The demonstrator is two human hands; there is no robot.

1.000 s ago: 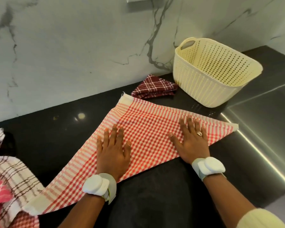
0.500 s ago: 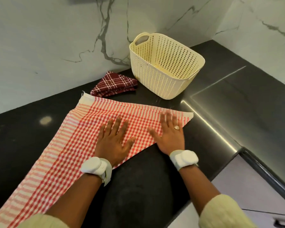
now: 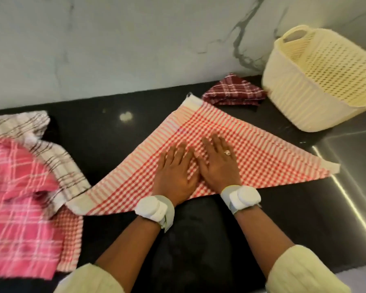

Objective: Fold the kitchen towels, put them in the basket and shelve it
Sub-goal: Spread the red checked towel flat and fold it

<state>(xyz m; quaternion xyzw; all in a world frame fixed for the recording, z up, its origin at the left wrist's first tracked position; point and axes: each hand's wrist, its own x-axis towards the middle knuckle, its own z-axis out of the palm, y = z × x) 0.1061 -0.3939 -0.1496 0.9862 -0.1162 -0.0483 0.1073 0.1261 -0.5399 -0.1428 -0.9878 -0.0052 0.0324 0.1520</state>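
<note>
A red-and-white checked towel lies folded into a triangle on the black counter, its long edge toward the person and its apex pointing to about 11 o'clock. Both hands lie flat on its middle, side by side and nearly touching: the left hand and the right hand have their fingers straight and spread, palms pressing the cloth down, pinching nothing.

At 1 o'clock from the hands a dark red plaid towel, already folded small, sits just beside the cream basket, which stands at 2 o'clock against the marble wall and looks empty as far as its inside shows. At 9 o'clock a loose heap waits: a pink plaid towel and a white towel with brown lines, whose edge touches the triangle's left corner.

The checked cloth looks thin, light and limp, so it should crease easily but will not keep an edge unless flattened. On the glossy counter it may slide, so one palm should probably pin it while the other hand takes a corner. The sensible places to grasp are the two pale-bordered corners at 3 and 8 o'clock, pinched between thumb and fingers and carried over to the middle.
</note>
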